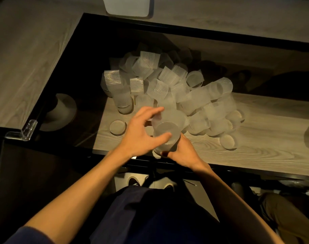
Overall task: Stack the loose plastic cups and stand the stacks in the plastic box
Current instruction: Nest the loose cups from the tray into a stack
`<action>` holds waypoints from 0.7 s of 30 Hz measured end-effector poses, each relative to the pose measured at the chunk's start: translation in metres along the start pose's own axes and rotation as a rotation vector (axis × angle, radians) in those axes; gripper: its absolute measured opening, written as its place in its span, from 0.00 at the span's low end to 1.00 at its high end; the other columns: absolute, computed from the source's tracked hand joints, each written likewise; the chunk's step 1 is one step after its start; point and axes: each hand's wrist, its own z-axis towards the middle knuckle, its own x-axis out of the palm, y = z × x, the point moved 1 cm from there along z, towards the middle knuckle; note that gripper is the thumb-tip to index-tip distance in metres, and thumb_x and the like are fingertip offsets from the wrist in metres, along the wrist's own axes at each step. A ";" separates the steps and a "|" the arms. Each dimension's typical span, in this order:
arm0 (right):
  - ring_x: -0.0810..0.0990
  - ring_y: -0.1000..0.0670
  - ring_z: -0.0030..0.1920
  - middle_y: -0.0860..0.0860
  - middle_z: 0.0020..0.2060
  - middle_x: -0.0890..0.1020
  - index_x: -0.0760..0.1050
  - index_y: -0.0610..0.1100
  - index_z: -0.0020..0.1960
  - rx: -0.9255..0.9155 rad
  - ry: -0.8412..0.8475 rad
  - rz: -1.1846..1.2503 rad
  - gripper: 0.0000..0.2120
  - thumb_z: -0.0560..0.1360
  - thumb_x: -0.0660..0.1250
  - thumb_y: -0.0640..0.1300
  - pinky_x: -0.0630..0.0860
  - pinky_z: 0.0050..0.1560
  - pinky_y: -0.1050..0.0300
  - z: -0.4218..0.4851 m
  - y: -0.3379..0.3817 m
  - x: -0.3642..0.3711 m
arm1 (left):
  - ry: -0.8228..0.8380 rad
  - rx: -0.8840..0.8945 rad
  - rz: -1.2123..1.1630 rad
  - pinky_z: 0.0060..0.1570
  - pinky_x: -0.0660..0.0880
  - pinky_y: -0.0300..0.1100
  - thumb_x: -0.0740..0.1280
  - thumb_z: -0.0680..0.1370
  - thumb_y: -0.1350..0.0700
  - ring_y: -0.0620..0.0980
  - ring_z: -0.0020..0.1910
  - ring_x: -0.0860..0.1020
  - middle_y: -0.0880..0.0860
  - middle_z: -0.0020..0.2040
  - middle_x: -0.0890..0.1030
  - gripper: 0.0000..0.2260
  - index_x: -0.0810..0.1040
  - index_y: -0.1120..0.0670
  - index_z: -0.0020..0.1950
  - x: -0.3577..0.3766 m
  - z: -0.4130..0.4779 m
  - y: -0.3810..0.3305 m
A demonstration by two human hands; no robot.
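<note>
A heap of several clear ribbed plastic cups [169, 85] lies on the glass table top. A short stack of cups [166, 136] stands at the near edge of the heap, bottoms up toward me. My right hand [183, 152] grips this stack low down from the right. My left hand [141, 132] is over its left side, fingers spread, thumb and fingertips touching the top cup. One cup [117, 127] lies alone to the left of my hands and another [228, 141] to the right. A pale plastic box [127, 6] shows at the top edge, cut off by the frame.
The table [266, 124] has a dark glass top with a black frame; a clear corner guard [22, 131] sits on its near left corner. A white hat-shaped object [62, 111] shows under the glass at left. My legs and shoes are below the table edge.
</note>
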 end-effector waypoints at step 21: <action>0.75 0.58 0.63 0.56 0.63 0.78 0.71 0.49 0.70 0.056 -0.009 -0.034 0.40 0.63 0.84 0.52 0.72 0.62 0.62 -0.002 -0.006 0.000 | -0.094 -0.737 0.670 0.70 0.67 0.59 0.72 0.77 0.44 0.64 0.75 0.62 0.61 0.76 0.60 0.30 0.69 0.52 0.75 -0.042 -0.017 0.098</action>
